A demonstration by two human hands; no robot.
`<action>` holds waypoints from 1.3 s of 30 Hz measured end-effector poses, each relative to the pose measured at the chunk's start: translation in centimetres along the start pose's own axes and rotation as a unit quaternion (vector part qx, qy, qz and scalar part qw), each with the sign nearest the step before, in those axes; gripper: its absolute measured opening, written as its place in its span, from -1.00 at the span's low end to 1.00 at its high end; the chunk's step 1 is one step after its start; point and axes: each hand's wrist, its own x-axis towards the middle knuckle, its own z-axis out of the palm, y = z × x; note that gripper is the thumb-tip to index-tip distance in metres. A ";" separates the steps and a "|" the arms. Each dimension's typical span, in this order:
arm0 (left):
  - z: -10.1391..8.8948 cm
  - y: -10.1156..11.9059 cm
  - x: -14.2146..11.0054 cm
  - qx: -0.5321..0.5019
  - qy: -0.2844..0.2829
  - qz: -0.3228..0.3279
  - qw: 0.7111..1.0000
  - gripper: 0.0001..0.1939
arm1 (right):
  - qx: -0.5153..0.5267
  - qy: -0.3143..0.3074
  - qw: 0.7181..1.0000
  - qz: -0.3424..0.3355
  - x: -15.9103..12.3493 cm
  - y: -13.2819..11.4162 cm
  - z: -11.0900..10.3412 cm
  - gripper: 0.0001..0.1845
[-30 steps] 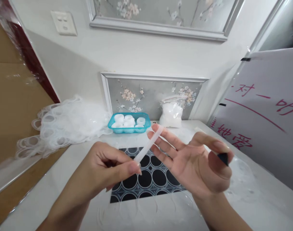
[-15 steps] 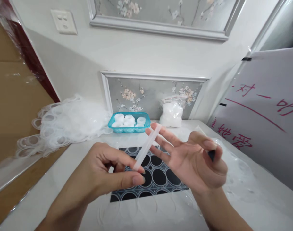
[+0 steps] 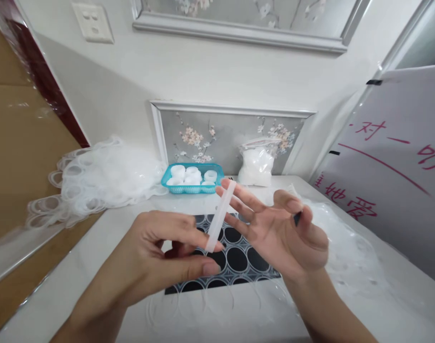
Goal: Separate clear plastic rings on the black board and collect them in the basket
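Observation:
A translucent white band (image 3: 221, 216), seen nearly edge-on and probably a ring, slants between my two hands. My left hand (image 3: 167, 252) has its index fingertip at the band's lower end, poking out past it. The left thumb lies just below, a little apart from the band. My right hand (image 3: 274, 224) is palm up, and its outstretched fingertips touch the band's upper end. Its thumb and bent index finger pinch a small black piece (image 3: 298, 218). Beneath the hands lies a dark sheet (image 3: 237, 259) printed with black circles, partly hidden by them.
A blue basket (image 3: 192, 189) with several white rings stands at the back. Beside it is a clear bag (image 3: 256, 164) of white material. White rings pile up (image 3: 106, 176) at left. Clear plastic (image 3: 349, 247) lies at right, near a board (image 3: 399, 109) with red writing.
Both hands have drawn slightly closer together, and the band stands a bit steeper. The right thumb and index, with the black piece, have shifted left. The view has moved slightly.

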 end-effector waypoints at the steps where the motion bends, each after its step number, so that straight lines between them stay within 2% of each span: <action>1: 0.0 0.1 0.0 0.012 0.007 0.025 1.000 -0.78 | 0.001 0.001 1.000 0.004 0.1 0.2 -0.1 -0.73; 4: 0.0 -0.2 -0.2 0.026 0.019 0.077 0.997 -0.69 | 0.034 -0.017 0.999 0.020 0.5 1.0 -0.4 -0.82; 8: 0.0 -1.6 0.3 0.029 0.042 0.128 0.990 -0.58 | 0.068 -0.025 0.996 0.053 1.1 2.4 -1.0 -0.88; 14: 0.5 -4.1 1.6 0.132 0.177 0.206 0.953 -0.50 | 0.095 -0.049 0.991 0.076 1.6 3.6 -1.6 -0.92; 17: 0.9 -5.2 2.1 0.134 0.217 0.198 0.946 -0.51 | 0.103 -0.045 0.990 0.090 1.8 4.2 -1.7 -0.89; 21: 0.7 -6.7 3.0 0.154 0.253 0.107 0.949 -0.66 | 0.115 -0.012 0.985 0.124 2.3 4.7 -2.1 -0.91; 24: -0.7 -8.7 4.0 0.158 0.203 -0.020 0.966 -0.51 | 0.116 0.029 0.982 0.144 2.1 4.8 -3.7 -0.90; 27: -3.3 -12.0 5.7 0.173 0.148 -0.137 0.964 -0.41 | 0.095 0.081 0.979 0.163 0.6 5.3 -6.6 -0.90; 30: -5.8 -15.9 8.7 0.214 0.099 -0.184 0.954 -0.38 | 0.089 0.147 0.965 0.197 -1.9 6.7 -9.9 -0.89; 32: -6.8 -18.1 11.2 0.251 0.048 -0.208 0.944 -0.32 | 0.109 0.206 0.949 0.211 -3.6 7.8 -11.6 -0.87; 35: -6.9 -20.7 15.1 0.302 -0.032 -0.236 0.923 -0.28 | 0.145 0.267 0.928 0.215 -5.0 9.1 -13.0 -0.87; 39: -5.3 -22.8 19.0 0.336 -0.084 -0.253 0.903 -0.29 | 0.150 0.250 0.934 0.206 -5.2 9.7 -13.2 -0.85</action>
